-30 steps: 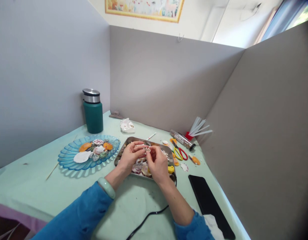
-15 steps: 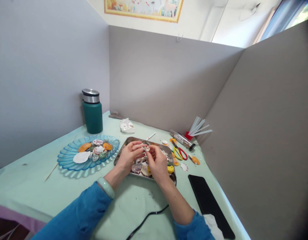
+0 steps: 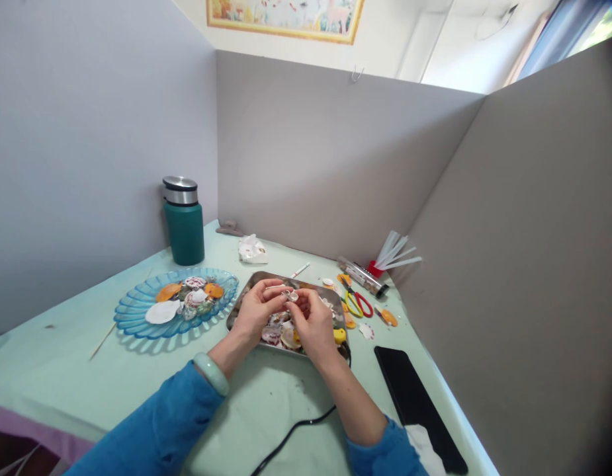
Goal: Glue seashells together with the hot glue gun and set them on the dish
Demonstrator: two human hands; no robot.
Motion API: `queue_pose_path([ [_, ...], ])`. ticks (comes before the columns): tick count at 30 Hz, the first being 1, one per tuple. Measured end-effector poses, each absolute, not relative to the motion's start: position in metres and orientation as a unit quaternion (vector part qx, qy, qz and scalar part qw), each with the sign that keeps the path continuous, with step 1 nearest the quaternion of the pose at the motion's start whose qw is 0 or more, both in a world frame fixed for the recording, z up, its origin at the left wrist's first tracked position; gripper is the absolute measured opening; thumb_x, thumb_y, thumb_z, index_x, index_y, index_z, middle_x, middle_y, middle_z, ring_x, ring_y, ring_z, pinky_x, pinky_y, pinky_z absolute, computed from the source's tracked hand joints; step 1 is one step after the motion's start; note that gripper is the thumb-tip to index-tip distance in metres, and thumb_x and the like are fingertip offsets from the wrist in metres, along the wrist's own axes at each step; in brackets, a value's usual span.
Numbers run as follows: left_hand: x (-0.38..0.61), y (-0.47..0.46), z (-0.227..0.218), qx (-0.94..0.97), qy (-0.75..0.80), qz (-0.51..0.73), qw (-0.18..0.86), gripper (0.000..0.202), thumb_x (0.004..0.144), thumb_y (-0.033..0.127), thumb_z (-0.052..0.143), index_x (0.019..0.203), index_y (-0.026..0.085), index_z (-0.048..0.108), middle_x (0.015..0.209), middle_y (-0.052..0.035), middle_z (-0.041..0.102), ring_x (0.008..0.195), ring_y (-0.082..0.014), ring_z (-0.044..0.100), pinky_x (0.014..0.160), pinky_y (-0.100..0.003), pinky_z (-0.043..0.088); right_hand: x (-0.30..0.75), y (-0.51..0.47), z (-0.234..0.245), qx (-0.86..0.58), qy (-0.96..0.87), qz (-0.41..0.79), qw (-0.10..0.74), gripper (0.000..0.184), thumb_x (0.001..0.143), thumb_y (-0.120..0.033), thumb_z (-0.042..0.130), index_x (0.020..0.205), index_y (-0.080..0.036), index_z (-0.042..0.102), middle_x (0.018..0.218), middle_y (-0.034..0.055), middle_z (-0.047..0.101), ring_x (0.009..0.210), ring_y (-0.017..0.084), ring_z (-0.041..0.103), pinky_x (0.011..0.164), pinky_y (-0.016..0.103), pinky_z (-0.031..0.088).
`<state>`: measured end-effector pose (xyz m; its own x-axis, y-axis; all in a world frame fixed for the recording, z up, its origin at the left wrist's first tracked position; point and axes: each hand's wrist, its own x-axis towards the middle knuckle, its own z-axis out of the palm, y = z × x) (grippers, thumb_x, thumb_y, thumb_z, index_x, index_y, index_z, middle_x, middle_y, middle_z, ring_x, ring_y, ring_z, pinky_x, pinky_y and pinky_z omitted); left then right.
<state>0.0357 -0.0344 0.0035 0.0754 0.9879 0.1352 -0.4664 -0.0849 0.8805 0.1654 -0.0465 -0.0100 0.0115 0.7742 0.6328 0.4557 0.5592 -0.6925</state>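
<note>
Over a metal tray [image 3: 247, 291] of shells, my two hands meet at a small whitish shell piece [image 3: 291, 296]. My left hand [image 3: 259, 307] pinches it from the left, thumb and fingertips together. From the right, my right hand [image 3: 313, 324] grips the same piece between thumb and forefinger. Its exact shape is partly covered by the fingers. Below the hands, several scallop shells [image 3: 289, 335] lie in the tray. A yellow-handled tool [image 3: 339, 336] rests at the tray's right side, partly hidden behind my right hand, with a black cord [image 3: 306, 422] near it.
To the left stands a blue scalloped plate [image 3: 130, 317] with shells, a green bottle [image 3: 184, 231] behind it. Right of the tray lie scissors [image 3: 358, 303], loose shells [image 3: 386, 317], a clear tube [image 3: 362, 276], glue sticks [image 3: 395, 251] and a black slab [image 3: 417, 406]. Grey panels surround the table.
The shell piece between my fingertips has turned slightly, and my left fingertips have shifted a little on it. Everything else stays where it was.
</note>
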Motion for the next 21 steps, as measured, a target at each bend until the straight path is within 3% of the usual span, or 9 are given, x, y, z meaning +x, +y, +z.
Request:
queue_pose_path([
  [9, 0.0365, -0.0330, 0.0022, 0.432, 0.309, 0.596, 0.602, 0.044, 0.058, 0.021, 0.080, 0.094, 0.015, 0.057, 0.094, -0.0107, 0.072, 0.086, -0.0230, 0.066, 0.078, -0.037, 0.051, 0.1656, -0.0499, -0.0069, -0.471, -0.691, 0.101, 0.539, 0.012, 0.088, -0.024, 0.051, 0.095, -0.018, 0.058, 0.084, 0.0057, 0.066, 0.074, 0.018, 0.062, 0.067, 0.029, 0.049],
  [21, 0.0372, -0.0308, -0.0012, 0.427, 0.324, 0.591, 0.603, 0.041, 0.059, 0.020, 0.079, 0.093, 0.015, 0.056, 0.085, -0.0056, 0.070, 0.076, -0.0178, 0.066, 0.071, -0.031, 0.052, 0.1648, -0.0491, -0.0062, -0.488, -0.686, 0.094, 0.532, 0.011, 0.087, -0.023, 0.050, 0.095, -0.018, 0.056, 0.082, 0.0054, 0.065, 0.072, 0.017, 0.061, 0.065, 0.028, 0.048],
])
